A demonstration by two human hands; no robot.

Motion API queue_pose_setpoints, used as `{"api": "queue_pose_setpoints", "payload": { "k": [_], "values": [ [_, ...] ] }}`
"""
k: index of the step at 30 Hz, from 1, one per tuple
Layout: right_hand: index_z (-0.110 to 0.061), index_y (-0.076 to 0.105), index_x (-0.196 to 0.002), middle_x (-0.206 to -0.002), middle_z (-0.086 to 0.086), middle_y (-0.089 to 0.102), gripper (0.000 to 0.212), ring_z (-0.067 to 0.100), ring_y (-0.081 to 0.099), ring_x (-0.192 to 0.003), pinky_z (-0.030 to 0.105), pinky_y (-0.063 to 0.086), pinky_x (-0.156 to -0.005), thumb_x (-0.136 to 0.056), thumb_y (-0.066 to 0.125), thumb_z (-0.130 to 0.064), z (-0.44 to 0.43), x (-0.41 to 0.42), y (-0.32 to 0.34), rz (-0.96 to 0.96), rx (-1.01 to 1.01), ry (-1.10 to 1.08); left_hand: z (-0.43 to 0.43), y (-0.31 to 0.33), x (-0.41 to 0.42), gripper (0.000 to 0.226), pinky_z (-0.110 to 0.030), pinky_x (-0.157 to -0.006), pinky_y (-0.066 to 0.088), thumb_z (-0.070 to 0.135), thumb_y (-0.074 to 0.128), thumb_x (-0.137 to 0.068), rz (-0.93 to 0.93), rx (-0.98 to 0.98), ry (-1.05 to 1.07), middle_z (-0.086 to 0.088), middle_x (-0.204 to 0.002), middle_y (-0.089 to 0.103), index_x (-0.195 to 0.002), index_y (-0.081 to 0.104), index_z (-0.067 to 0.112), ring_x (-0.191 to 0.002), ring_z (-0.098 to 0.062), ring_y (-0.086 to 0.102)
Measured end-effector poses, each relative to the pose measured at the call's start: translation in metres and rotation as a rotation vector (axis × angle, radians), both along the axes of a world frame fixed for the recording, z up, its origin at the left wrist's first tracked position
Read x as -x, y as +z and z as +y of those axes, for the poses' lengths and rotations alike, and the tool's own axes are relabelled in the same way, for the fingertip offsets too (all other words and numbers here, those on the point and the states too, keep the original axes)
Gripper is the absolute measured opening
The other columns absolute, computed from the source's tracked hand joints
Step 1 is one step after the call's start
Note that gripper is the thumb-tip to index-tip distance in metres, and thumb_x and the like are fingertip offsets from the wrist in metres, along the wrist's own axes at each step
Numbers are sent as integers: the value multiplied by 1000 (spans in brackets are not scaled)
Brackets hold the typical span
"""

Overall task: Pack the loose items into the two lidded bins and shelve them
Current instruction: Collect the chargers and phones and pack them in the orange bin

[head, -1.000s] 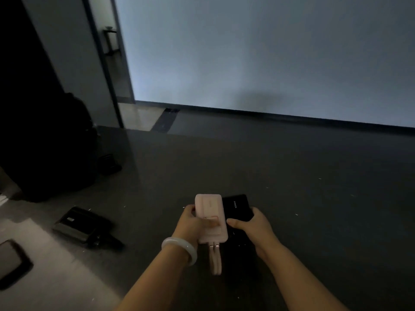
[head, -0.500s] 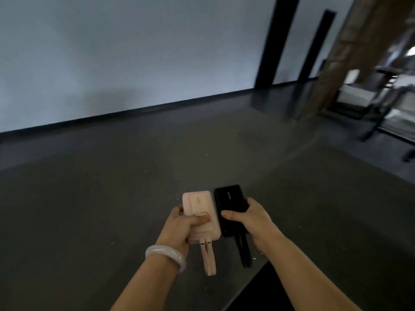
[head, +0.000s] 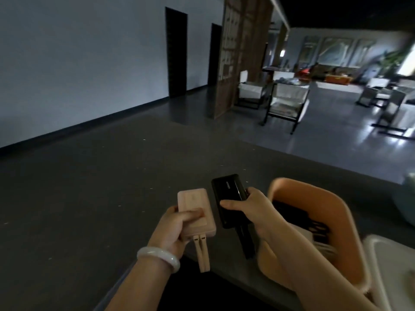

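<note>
My left hand [head: 173,230] grips a pink power bank [head: 195,209] with a short looped cable hanging from its near end. Beside it, my right hand [head: 253,209] holds a black power bank [head: 229,194] whose black cable dangles below. Both are held above the dark grey table [head: 89,198]. An open orange bin [head: 332,221] sits just right of my right hand, with dark cables and other items inside. A pale lid or second bin edge [head: 390,265] shows at the lower right corner.
The table's near edge runs diagonally under my forearms. A pale green rounded object [head: 407,203] sits at the far right edge. Beyond the table are a wooden pillar [head: 235,55], white chairs [head: 285,102] and glossy floor.
My view has swung to the right, bringing the orange bin and the furnished room into sight. Both hands still hold the power banks side by side.
</note>
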State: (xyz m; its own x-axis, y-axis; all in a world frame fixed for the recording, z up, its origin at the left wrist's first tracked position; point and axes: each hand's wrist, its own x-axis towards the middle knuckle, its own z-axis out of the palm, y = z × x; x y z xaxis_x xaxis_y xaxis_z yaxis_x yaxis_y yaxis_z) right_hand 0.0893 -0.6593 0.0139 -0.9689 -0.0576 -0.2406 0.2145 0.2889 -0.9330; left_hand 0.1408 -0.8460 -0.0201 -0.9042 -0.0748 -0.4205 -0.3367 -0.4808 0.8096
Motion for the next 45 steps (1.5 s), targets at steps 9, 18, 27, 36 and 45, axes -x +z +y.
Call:
{"api": "queue_pose_setpoints", "payload": {
  "k": [9, 18, 27, 36, 45],
  "values": [
    [-17, 58, -110, -89, 0, 72, 47, 15, 71, -78, 31, 57, -70, -72, 81, -34, 149, 22, 0, 24, -256, -109, 117, -1, 27, 46, -42, -70, 56, 20, 75, -73, -32, -6, -164, -13, -94, 75, -115, 59, 12, -87, -28, 73],
    [-20, 61, -107, -93, -2, 71, 43, 15, 69, -87, 40, 56, -85, -71, 83, -30, 201, 47, -17, -48, -405, 37, 143, -8, 68, 53, -41, -69, 58, 29, 80, -66, 38, 132, -257, -10, -102, 73, -114, 59, 19, -87, -26, 73],
    [-55, 50, -108, -110, -23, 60, 66, 3, 56, -103, 28, 46, -87, -54, 86, -39, 194, 48, -43, -282, -564, 524, 141, -22, 80, 54, -34, -57, 57, 19, 80, -68, 46, 71, -252, -6, -94, 75, -115, 55, 24, -81, -23, 74],
    [-63, 44, -105, -108, -33, 53, 63, -5, 53, -102, 13, 43, -80, -60, 83, -45, 195, 42, -53, -194, -544, 745, 144, -29, 73, 59, -34, -63, 56, 27, 80, -64, 17, 69, -174, -8, -99, 75, -119, 60, 17, -87, -24, 73],
    [-59, 40, -125, -116, -32, 39, 68, -6, 45, -109, 12, 38, -88, -70, 78, -47, 200, 41, -65, -71, -525, 788, 148, -31, 71, 65, -34, -66, 57, 27, 81, -63, 19, 95, -207, -9, -102, 74, -123, 58, 17, -91, -25, 73]
  ]
}}
